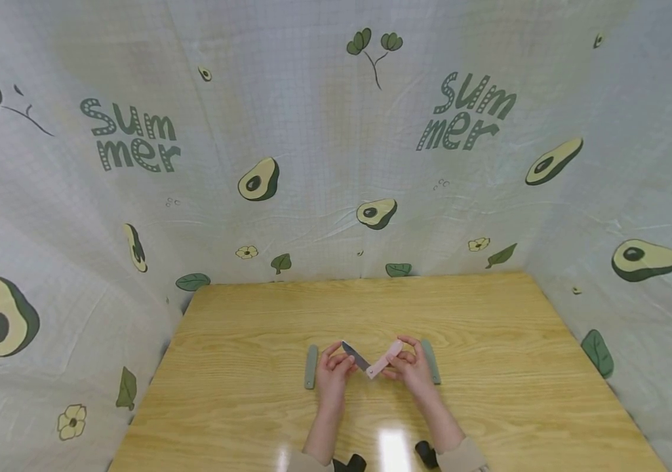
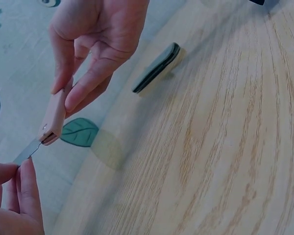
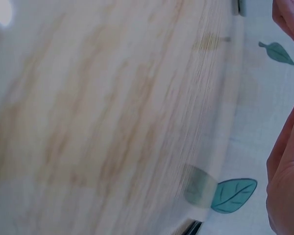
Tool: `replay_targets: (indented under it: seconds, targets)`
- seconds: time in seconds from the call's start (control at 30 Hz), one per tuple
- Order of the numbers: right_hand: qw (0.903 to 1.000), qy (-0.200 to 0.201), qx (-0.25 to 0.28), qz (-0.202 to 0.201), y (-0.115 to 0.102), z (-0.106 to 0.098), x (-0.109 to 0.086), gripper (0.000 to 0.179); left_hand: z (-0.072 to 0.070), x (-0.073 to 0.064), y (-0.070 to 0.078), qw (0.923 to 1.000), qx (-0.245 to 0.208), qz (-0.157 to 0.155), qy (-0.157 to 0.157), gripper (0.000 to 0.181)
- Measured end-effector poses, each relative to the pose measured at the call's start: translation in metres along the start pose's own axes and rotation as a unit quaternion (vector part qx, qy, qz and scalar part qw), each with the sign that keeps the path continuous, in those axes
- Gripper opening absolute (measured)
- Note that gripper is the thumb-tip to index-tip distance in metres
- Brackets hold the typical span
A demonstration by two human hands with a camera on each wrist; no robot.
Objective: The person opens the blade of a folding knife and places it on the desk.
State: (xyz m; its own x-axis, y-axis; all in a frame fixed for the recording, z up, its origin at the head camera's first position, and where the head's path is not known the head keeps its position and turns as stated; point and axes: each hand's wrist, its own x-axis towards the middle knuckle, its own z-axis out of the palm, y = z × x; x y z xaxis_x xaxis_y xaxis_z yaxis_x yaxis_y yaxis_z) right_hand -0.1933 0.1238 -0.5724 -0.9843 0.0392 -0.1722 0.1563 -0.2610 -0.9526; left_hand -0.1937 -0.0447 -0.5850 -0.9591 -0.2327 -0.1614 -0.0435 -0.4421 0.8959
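A folding knife with a pink handle (image 1: 385, 359) and a dark blade (image 1: 356, 356) is held over the table, half unfolded into a wide V. My left hand (image 1: 332, 375) pinches the blade between thumb and fingers. The handle is gripped near its far end by my right hand (image 1: 411, 367), thumb against fingers. In the left wrist view the blade (image 2: 27, 152) emerges from the slotted end of the handle (image 2: 54, 117). The right wrist view catches only part of my right hand (image 3: 289, 166) at its edge.
One grey-green folded knife (image 1: 311, 367) lies just left of my left hand. A second green one (image 1: 431, 362) lies beside my right hand, partly behind it. The wooden table (image 1: 241, 328) is enclosed by a printed curtain (image 1: 312, 131).
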Motion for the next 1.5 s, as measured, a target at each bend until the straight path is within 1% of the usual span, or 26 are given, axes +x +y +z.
replay_targets:
  seconds: [0.2, 0.4, 0.63, 0.77, 0.97, 1.07, 1.37, 1.5]
  targets:
    - [0.9998, 0.006, 0.021, 0.002, -0.001, 0.000, 0.001, 0.056, 0.001, 0.000, 0.001, 1.0000, -0.007, 0.004, 0.005, 0.046]
    - [0.9991, 0.011, 0.040, 0.004, 0.001, 0.000, 0.002, 0.057, 0.003, -0.001, 0.001, 0.9997, -0.013, 0.003, 0.018, 0.047]
    - [0.9980, 0.021, 0.060, 0.006, 0.002, 0.000, 0.003, 0.057, 0.006, -0.004, -0.001, 0.9994, -0.018, 0.012, 0.027, 0.047]
    - [0.9977, 0.022, 0.064, 0.002, 0.002, 0.000, 0.002, 0.057, 0.007, -0.005, -0.003, 0.9987, -0.027, 0.015, 0.040, 0.047]
    - [0.9975, 0.024, 0.066, -0.004, 0.003, 0.000, 0.002, 0.056, 0.007, -0.006, -0.005, 0.9984, -0.029, 0.034, 0.036, 0.048]
    - [0.9972, 0.028, 0.069, -0.005, 0.004, 0.001, 0.002, 0.057, 0.008, -0.007, -0.005, 0.9980, -0.033, 0.037, 0.040, 0.049]
    - [0.9954, 0.047, 0.083, -0.006, 0.007, 0.004, 0.000, 0.054, 0.011, -0.012, -0.006, 0.9965, -0.034, 0.038, 0.066, 0.051]
    - [0.9951, 0.050, 0.086, -0.004, 0.007, 0.005, 0.000, 0.054, 0.012, -0.012, -0.006, 0.9962, -0.032, 0.037, 0.071, 0.050]
